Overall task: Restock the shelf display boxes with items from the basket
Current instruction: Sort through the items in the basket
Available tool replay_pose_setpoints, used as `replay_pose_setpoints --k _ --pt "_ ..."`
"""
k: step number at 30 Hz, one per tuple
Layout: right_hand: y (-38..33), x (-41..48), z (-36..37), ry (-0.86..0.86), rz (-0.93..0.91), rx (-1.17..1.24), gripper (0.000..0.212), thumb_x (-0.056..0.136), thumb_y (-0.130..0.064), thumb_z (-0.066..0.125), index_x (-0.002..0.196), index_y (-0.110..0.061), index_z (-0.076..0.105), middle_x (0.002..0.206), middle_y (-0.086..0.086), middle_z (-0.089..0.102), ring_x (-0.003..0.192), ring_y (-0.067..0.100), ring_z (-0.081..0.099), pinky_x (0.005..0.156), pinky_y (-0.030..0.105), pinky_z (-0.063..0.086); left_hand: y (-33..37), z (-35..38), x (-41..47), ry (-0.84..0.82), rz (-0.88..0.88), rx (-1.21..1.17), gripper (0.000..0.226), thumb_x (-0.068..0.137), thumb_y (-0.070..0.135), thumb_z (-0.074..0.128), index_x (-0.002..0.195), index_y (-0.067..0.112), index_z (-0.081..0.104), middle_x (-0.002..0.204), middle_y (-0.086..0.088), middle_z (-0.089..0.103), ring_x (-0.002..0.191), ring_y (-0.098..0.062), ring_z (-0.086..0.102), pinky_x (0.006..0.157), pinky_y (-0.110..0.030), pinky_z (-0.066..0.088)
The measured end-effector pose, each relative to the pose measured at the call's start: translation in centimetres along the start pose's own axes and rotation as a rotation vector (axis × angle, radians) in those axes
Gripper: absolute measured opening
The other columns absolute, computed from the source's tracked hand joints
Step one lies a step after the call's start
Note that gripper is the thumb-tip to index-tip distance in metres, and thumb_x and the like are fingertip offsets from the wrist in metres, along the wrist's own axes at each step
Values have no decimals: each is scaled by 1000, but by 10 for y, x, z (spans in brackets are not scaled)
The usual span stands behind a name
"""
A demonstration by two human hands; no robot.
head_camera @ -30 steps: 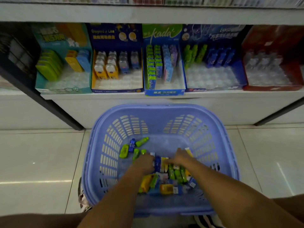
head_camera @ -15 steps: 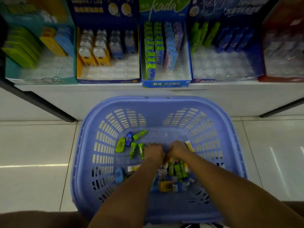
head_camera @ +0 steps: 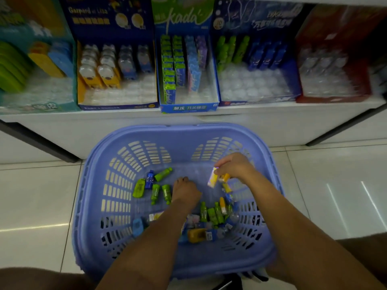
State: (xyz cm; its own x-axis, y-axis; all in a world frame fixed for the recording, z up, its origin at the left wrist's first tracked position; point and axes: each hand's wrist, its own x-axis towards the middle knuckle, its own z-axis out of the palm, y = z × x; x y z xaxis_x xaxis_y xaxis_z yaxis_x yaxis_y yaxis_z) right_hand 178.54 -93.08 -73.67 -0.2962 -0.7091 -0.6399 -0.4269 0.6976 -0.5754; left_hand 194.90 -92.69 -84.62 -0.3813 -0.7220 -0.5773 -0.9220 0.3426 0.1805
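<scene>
Purple basket [head_camera: 184, 130] on glossy white tiles [head_camera: 37, 195] below stocked shelf [head_camera: 125, 122], right hand [head_camera: 234, 166] pinching yellow packet [head_camera: 212, 180], left hand [head_camera: 185, 191] curled, grip unclear.

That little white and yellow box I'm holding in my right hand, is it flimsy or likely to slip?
Probably light: the right hand holds the box by a fingertip pinch at one end. It keeps straight edges, so likely stiff. Held only at that end, it may swing or slip.

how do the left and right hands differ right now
The right hand pinches a yellow-and-white packet; the left hand, fingers curled, shows no item. The right hand is nearer the far wall of the basket, the left hand nearer the middle. Both are inside it.
</scene>
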Motion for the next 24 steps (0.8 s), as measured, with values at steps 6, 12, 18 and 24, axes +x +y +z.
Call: replay_pose_setpoints --k 6,12,18,24 --pt "-10 -28 -19 -13 -77 290 25 73 2 75 98 2 70 75 10 68 60 13 60 45 14 48 19 -64 -18 -132 -142 -1222 39 97 20 43 60 9 51 44 -5 50 50 -18 52 73 -41 54" --pt "-32 -49 -23 69 -231 468 17 75 -2 75 89 -10 71 80 7 70 68 13 66 61 23 54 26 -139 -52 -278 92 -1488 39 94 52 44 87 17 61 65 2 56 58 -9 52 60 -26 47" --pt "-54 -72 -11 372 -354 774 11 78 -12 74 88 -9 71 76 4 69 66 11 64 65 22 53 19 -168 -88 -83 214 -1550 20 92 28 59 80 13 63 68 -1 59 53 -7 56 52 -17 47" --pt "-97 -89 16 442 -593 592 11 88 -20 65 96 -15 70 91 0 70 82 9 62 73 12 47 0 -172 -116 128 94 -2034 13 90 10 62 87 -1 68 74 -12 72 63 -14 69 58 -21 55"
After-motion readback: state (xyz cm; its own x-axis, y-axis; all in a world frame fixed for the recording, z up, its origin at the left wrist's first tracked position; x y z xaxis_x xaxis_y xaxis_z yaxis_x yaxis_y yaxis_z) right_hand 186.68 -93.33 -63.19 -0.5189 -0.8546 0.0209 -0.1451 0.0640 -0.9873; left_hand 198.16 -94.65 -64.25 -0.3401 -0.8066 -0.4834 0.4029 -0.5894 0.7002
